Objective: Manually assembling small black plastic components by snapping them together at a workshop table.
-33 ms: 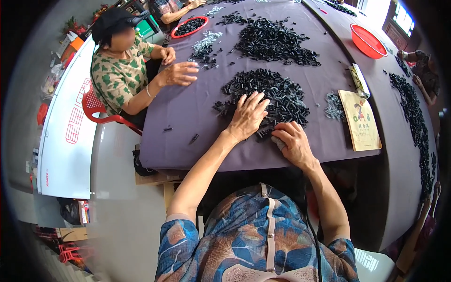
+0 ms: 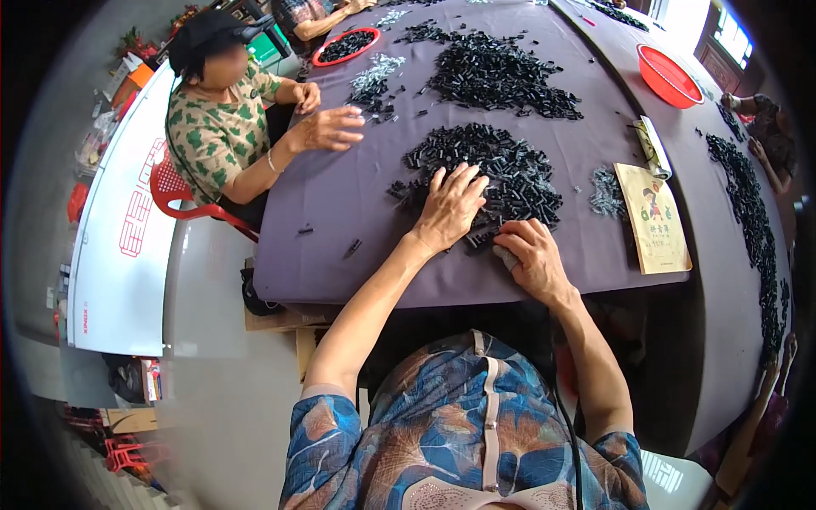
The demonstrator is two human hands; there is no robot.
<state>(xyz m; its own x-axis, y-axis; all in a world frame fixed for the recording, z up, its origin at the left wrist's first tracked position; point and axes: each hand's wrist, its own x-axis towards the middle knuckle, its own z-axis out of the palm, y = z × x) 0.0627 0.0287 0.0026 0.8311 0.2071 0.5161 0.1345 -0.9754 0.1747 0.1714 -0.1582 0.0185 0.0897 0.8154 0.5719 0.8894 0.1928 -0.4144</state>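
Note:
A heap of small black tube-shaped pieces (image 2: 514,174), mixed with some clear ones, lies on the purple-grey cloth in front of me. On the heap's near left part rests my left hand (image 2: 449,208), its fingers stretched out over the pieces. My right hand (image 2: 531,257) is at the near right edge of the same heap with fingers curled in. Something greyish (image 2: 507,258) shows under those fingers, too covered to name. A few loose black pieces (image 2: 354,247) lie to the left of my left forearm.
A small pile of clear pieces (image 2: 606,192) and a tan booklet (image 2: 653,221) lie to the right. Farther off are another black heap (image 2: 501,76), a red basin (image 2: 667,76) and a red tray (image 2: 346,47). At left, a co-worker's hand (image 2: 327,129) hovers over the table.
The whole view has shifted very slightly. My hands hold the same places on the heap.

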